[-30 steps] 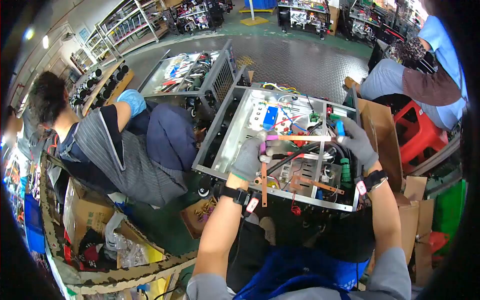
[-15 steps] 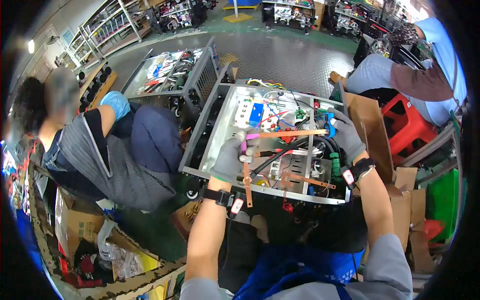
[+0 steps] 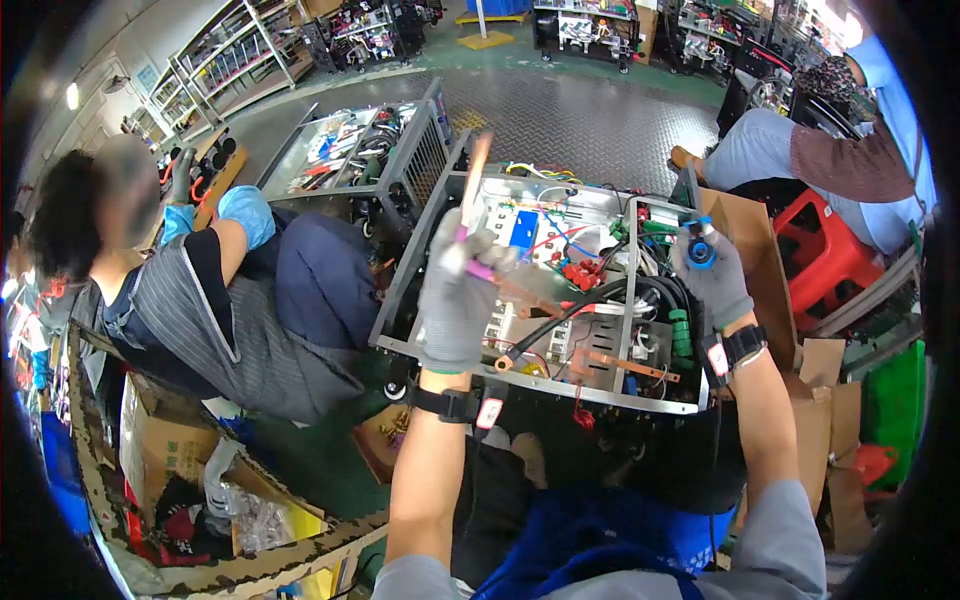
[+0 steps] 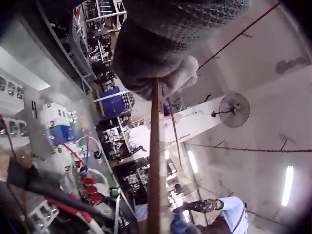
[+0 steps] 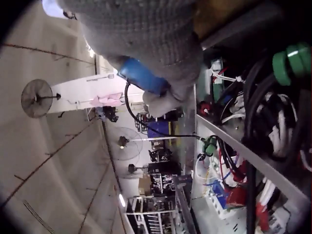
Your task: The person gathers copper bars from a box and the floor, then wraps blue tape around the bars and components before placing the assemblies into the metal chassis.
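Note:
The gloved left hand [image 3: 455, 290] grips copper bars with purple sleeves; one bar [image 3: 478, 172] points up and away, another slants right over the open metal chassis [image 3: 555, 392]. In the left wrist view a copper bar [image 4: 154, 161] extends from the curled glove [image 4: 161, 53]. At the chassis's right side the gloved right hand [image 3: 712, 280] holds a blue ring-shaped part [image 3: 701, 252]; the right wrist view shows this blue part [image 5: 141, 77] in the fingers, a black cable beside it. Below, a loose copper bar [image 3: 630, 366] lies across the chassis's front part.
A second chassis unit [image 3: 340, 150] stands behind to the left, near a seated person [image 3: 230, 300]. On the right are a cardboard box [image 3: 745, 240], a red stool [image 3: 815, 255] and another seated person [image 3: 850, 165]. A small box [image 3: 375, 440] with brass-coloured parts sits below the chassis.
The left hand has turned and drawn back, swinging the long bar from level to pointing up. Its far end has left the right hand, where the blue part now faces the head camera.

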Demonstrator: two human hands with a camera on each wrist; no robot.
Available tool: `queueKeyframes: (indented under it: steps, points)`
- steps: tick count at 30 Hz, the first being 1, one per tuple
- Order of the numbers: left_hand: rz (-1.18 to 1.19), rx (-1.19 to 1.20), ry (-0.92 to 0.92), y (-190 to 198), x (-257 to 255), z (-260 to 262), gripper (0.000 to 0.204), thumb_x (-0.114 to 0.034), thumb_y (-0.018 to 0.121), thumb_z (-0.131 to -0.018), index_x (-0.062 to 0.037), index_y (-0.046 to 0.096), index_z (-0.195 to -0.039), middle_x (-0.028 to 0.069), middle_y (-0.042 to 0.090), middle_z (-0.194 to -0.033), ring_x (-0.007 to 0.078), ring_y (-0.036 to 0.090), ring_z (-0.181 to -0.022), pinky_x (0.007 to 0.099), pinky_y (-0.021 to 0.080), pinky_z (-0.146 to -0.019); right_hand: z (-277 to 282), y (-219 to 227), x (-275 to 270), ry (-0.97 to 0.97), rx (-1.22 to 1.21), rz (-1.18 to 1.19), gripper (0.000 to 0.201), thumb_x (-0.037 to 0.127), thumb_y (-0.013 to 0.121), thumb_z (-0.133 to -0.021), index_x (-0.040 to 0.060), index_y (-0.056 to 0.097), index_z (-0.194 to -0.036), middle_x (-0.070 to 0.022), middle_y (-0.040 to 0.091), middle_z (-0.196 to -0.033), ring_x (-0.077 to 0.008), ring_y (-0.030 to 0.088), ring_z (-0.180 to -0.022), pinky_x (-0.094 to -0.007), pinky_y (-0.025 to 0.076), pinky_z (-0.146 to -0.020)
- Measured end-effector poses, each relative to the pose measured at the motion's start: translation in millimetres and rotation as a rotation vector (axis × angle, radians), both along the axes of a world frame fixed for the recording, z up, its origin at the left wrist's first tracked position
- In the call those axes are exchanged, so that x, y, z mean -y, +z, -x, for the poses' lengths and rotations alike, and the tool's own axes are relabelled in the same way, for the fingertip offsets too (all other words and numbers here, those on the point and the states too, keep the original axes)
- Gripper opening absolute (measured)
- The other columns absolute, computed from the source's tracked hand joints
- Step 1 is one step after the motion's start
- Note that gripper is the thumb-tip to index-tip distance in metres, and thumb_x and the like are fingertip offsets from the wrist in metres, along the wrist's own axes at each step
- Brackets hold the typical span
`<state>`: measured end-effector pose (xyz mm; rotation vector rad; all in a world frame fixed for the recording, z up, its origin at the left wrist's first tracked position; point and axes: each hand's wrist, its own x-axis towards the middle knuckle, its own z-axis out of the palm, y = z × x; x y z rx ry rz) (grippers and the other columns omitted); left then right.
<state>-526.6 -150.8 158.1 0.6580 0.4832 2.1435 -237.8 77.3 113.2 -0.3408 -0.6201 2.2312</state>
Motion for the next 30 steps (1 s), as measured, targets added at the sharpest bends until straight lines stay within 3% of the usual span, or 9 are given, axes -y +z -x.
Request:
queueKeyframes:
  steps: [5,8,10,13,15,20,24,27,30]
  points:
    - [0.021,-0.169,-0.005,-3.5,-22.9,-24.5,0.04,-0.002,0.053,-0.092,-0.0084,0.05,-0.131,0.0121,0.057,-0.121,0.0251,0.058,-0.111,0.0446,0.045,-0.102,53.4,47.0,70.0,0.074,0.355,-0.476,0.044,0.01,0.068,-0.082,0.0055,0.048,-0.122,-0.008,0.053,-0.107,-0.0201,0.054,-0.1,-0.035,0.048,-0.089]
    - [-0.025,-0.025,-0.028,11.5,-27.7,-54.7,0.039,0.002,0.048,-0.093,-0.0037,0.048,-0.132,0.0135,0.054,-0.129,0.0234,0.057,-0.117,0.039,0.044,-0.104,76.3,53.5,114.2,0.06,0.833,-1.277,0.064,0.013,0.076,-0.078,0.0056,0.042,-0.132,-0.0082,0.051,-0.118,-0.0184,0.049,-0.111,-0.0293,0.042,-0.096]
    - [0.141,-0.085,0.105,15.1,-27.3,-59.6,0.038,0.002,0.048,-0.093,-0.0028,0.049,-0.131,0.0127,0.055,-0.128,0.0219,0.057,-0.117,0.0364,0.044,-0.103,77.3,40.5,120.0,0.173,0.501,-0.677,0.061,0.013,0.071,-0.082,0.005,0.041,-0.135,-0.0102,0.052,-0.119,-0.0196,0.053,-0.111,-0.0332,0.048,-0.09]
    - [0.28,-0.288,0.385,16.0,-23.7,-57.3,0.038,-0.004,0.054,-0.094,-0.0001,0.051,-0.132,0.0054,0.061,-0.105,0.0042,0.049,-0.071,0.0184,0.039,-0.056,70.5,63.5,119.0,0.379,0.22,-0.235,0.055,0.029,0.061,-0.089,-0.0001,0.044,-0.132,-0.0103,0.052,-0.12,-0.0201,0.056,-0.109,-0.0336,0.052,-0.085]
    - [0.335,-0.337,0.46,15.7,-19.8,-60.4,0.044,-0.005,0.055,-0.094,-0.0001,0.046,-0.137,0.0057,0.06,-0.105,0.0057,0.052,-0.076,0.0199,0.043,-0.059,68.5,56.7,121.2,0.244,0.495,-0.672,0.051,0.025,0.061,-0.087,-0.0002,0.047,-0.129,-0.0095,0.053,-0.116,-0.0206,0.058,-0.102,-0.0311,0.052,-0.083]
    - [0.519,-0.128,0.013,14.6,-0.3,-65.6,0.063,-0.009,0.053,-0.093,0.0036,0.022,-0.147,0.0138,0.061,-0.108,0.0178,0.066,-0.09,0.0277,0.054,-0.071,60.7,73.8,108.9,0.233,0.332,-0.364,0.05,0.002,0.061,-0.076,0.0024,0.049,-0.125,-0.0069,0.057,-0.102,-0.0126,0.052,-0.07,-0.0235,0.041,-0.054]
    - [0.699,-0.511,0.008,39.8,25.6,-54.1,0.06,-0.016,0.064,-0.09,0.0086,0.038,-0.138,0.0182,0.062,-0.106,0.0206,0.066,-0.087,0.0292,0.056,-0.068,42.0,52.7,79.6,0.26,0.255,-0.285,0.057,0.0,0.058,-0.076,0.0027,0.046,-0.132,-0.0088,0.059,-0.101,-0.0109,0.055,-0.07,-0.0218,0.042,-0.05]
    - [0.438,-1.269,0.803,-9.3,9.4,-14.1,0.04,-0.023,0.065,-0.09,0.0012,0.059,-0.122,0.0127,0.065,-0.106,0.0192,0.066,-0.089,0.0284,0.052,-0.074,34.2,39.0,67.5,0.425,0.114,-0.29,0.064,0.0,0.057,-0.075,0.0034,0.042,-0.137,-0.0097,0.059,-0.101,-0.0124,0.057,-0.067,-0.0202,0.043,-0.051]
    - [0.577,-0.653,0.089,-31.4,4.8,-30.9,0.039,-0.031,0.063,-0.093,-0.0015,0.06,-0.119,0.0068,0.068,-0.092,0.0159,0.062,-0.072,0.0287,0.051,-0.067,36.5,35.9,74.9,0.368,0.138,-0.255,0.064,0.0,0.058,-0.078,0.0042,0.04,-0.139,-0.0111,0.06,-0.094,-0.0113,0.054,-0.062,-0.0213,0.042,-0.049]
